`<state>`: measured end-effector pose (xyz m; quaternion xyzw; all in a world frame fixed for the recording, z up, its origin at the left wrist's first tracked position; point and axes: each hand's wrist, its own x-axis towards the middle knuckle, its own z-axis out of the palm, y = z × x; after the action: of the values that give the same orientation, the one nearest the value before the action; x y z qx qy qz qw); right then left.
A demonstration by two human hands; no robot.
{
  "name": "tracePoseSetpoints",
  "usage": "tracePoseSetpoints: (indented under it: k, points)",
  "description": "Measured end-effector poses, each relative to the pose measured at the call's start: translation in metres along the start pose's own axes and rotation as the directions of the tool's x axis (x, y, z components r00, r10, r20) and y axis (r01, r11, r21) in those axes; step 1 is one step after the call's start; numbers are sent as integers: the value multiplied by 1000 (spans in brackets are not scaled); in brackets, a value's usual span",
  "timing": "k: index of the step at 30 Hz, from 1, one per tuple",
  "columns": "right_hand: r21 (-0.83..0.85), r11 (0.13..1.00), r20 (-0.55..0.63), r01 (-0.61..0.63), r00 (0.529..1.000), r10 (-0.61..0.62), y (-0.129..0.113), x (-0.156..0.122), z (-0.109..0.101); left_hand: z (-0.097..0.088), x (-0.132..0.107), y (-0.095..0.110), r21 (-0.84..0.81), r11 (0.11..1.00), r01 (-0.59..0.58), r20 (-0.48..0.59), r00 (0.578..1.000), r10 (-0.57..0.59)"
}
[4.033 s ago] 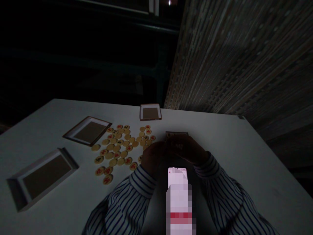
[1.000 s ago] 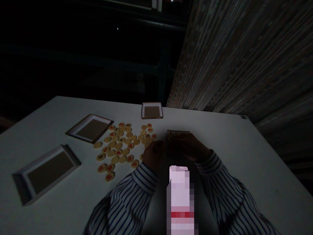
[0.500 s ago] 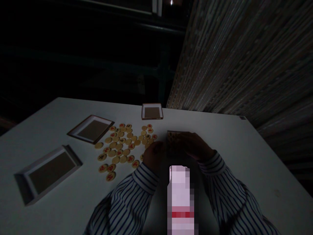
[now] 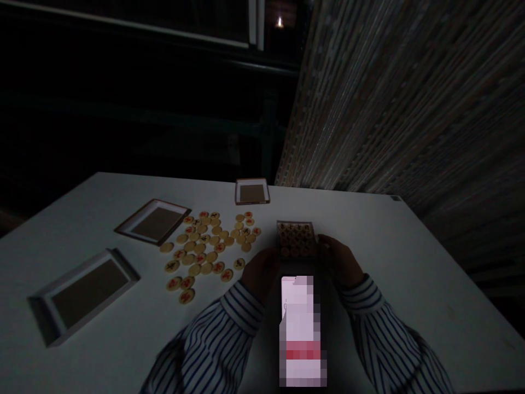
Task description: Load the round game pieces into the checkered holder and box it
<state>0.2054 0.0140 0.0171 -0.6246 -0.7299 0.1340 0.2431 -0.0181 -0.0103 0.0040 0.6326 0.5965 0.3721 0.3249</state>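
Observation:
A small open box (image 4: 279,222) stands on the table in front of me, filled with rows of round Chinese chess pieces (image 4: 296,239). My left hand (image 4: 261,272) is closed at the box's near left side, its fingertips lost in shadow. On the opposite side, my right hand (image 4: 341,260) has its fingers curled against the right wall. To the left of the box lie many loose Chinese chess pieces (image 4: 199,258), some showing red or black characters and others plain side up.
A lit phone (image 4: 297,323), partly blurred, lies between my forearms. Two shallow trays, a left one (image 4: 152,220) and a back one (image 4: 251,192), and a longer open box (image 4: 88,290) rest on the white table (image 4: 389,273). A strand curtain (image 4: 369,109) hangs behind at right.
My right hand has drawn back from over the box to its right side, uncovering the rows of pieces. My left hand stays by the left side. The view has shifted slightly.

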Motion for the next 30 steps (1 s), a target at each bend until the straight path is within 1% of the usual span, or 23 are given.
tracePoseSetpoints:
  k: [4,9,12,17,19,26,30]
  points:
    - [77,995,10,-61,998,60,2,-4,5,-1,-4,4,-60,998,-19,57,998,23]
    - [112,993,7,-23,1000,22,0,-5,5,-4,-6,8,-182,983,-13,139,990,38]
    - [134,991,15,-11,1000,9,-2,-5,4,-4,-5,6,-163,987,15,170,985,13]
    - [124,992,37,2,999,-6,-1,-4,5,-2,-4,-1,-114,993,-22,187,981,43]
    - [112,994,34,12,999,-16,0,-4,6,-1,-5,-2,-111,994,-13,183,983,34]
    - [125,992,28,25,999,-29,4,-4,8,-4,-6,8,-119,993,28,154,988,-9]
    - [138,990,49,29,998,-37,4,-4,7,-5,-7,11,-149,989,19,153,988,4]
